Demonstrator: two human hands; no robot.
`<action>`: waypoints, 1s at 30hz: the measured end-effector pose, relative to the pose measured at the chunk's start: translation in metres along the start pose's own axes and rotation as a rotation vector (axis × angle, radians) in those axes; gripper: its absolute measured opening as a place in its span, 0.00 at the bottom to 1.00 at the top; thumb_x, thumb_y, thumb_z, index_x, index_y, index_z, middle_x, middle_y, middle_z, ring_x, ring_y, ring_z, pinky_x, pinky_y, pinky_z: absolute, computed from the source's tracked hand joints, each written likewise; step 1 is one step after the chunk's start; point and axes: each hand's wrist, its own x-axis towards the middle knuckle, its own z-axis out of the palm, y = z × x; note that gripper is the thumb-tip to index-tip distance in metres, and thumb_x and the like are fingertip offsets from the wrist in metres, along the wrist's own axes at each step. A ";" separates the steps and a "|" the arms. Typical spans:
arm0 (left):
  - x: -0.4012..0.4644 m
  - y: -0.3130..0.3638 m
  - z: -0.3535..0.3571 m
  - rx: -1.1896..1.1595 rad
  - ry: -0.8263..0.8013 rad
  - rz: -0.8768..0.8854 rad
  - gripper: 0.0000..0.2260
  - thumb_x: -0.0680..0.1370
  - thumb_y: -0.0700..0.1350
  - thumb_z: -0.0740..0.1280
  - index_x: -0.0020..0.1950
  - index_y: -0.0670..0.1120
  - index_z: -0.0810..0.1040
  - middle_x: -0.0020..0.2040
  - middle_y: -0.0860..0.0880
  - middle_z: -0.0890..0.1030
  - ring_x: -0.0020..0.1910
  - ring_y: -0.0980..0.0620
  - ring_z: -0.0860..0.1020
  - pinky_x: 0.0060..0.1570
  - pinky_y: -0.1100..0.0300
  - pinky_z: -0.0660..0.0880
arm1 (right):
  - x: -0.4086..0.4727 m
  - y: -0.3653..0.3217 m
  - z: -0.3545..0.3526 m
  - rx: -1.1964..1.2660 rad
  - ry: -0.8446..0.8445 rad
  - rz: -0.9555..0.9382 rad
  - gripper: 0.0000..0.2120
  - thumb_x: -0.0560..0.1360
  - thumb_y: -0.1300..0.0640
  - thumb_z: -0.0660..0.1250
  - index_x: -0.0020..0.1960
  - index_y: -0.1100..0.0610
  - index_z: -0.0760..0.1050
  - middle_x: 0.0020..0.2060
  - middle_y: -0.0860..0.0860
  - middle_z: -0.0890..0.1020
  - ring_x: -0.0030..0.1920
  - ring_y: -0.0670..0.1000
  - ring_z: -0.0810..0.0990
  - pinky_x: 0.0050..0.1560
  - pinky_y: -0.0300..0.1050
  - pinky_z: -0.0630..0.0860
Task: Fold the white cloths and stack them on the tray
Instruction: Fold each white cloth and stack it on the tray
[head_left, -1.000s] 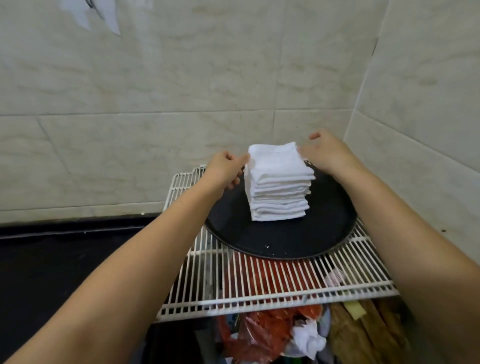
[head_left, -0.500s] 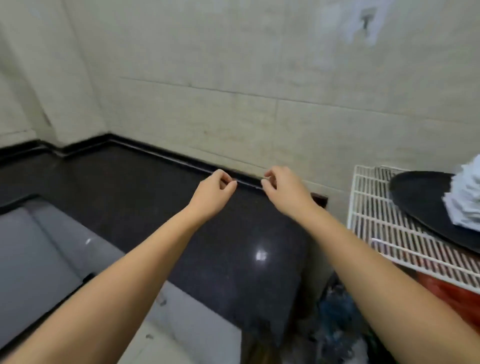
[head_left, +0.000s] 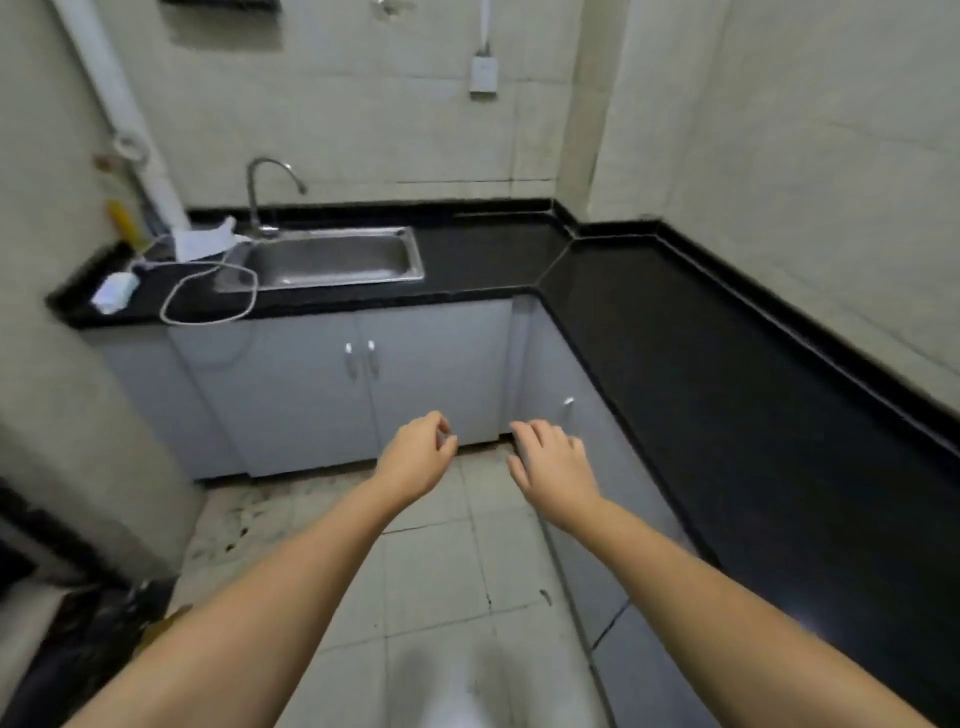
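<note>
Hands carry nothing: the left hand (head_left: 415, 460) hangs with fingers loosely curled, the right hand (head_left: 553, 462) with fingers relaxed and spread, both over the pale tiled floor (head_left: 441, 571) before the grey cabinet doors (head_left: 415, 384). Neither white cloths nor tray are in view, so progress cannot be judged; only crumpled white items (head_left: 200, 241) lie beside the steel sink (head_left: 332, 257) on the black stone counter (head_left: 701, 332)

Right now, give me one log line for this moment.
left hand: empty, loosely curled | right hand: empty, relaxed | tray, cloths: out of view | ahead: steel sink, black countertop
</note>
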 end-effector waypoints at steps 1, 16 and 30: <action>0.007 -0.022 -0.004 0.020 0.010 -0.035 0.09 0.79 0.48 0.61 0.54 0.44 0.74 0.49 0.46 0.79 0.51 0.45 0.77 0.51 0.52 0.74 | 0.018 -0.010 0.013 0.007 -0.027 -0.038 0.22 0.79 0.50 0.57 0.71 0.55 0.64 0.64 0.53 0.72 0.65 0.57 0.70 0.61 0.52 0.65; 0.179 -0.237 -0.102 0.188 0.080 -0.447 0.13 0.80 0.49 0.59 0.61 0.43 0.71 0.58 0.43 0.76 0.60 0.43 0.72 0.59 0.50 0.70 | 0.326 -0.134 0.133 0.009 -0.287 -0.469 0.20 0.81 0.50 0.53 0.71 0.55 0.63 0.67 0.52 0.69 0.70 0.54 0.64 0.69 0.50 0.57; 0.358 -0.423 -0.262 0.089 0.179 -0.455 0.11 0.79 0.45 0.61 0.58 0.42 0.74 0.55 0.42 0.77 0.56 0.42 0.75 0.57 0.48 0.72 | 0.575 -0.318 0.204 0.055 -0.246 -0.503 0.20 0.81 0.49 0.54 0.71 0.52 0.63 0.67 0.51 0.68 0.70 0.53 0.64 0.67 0.50 0.59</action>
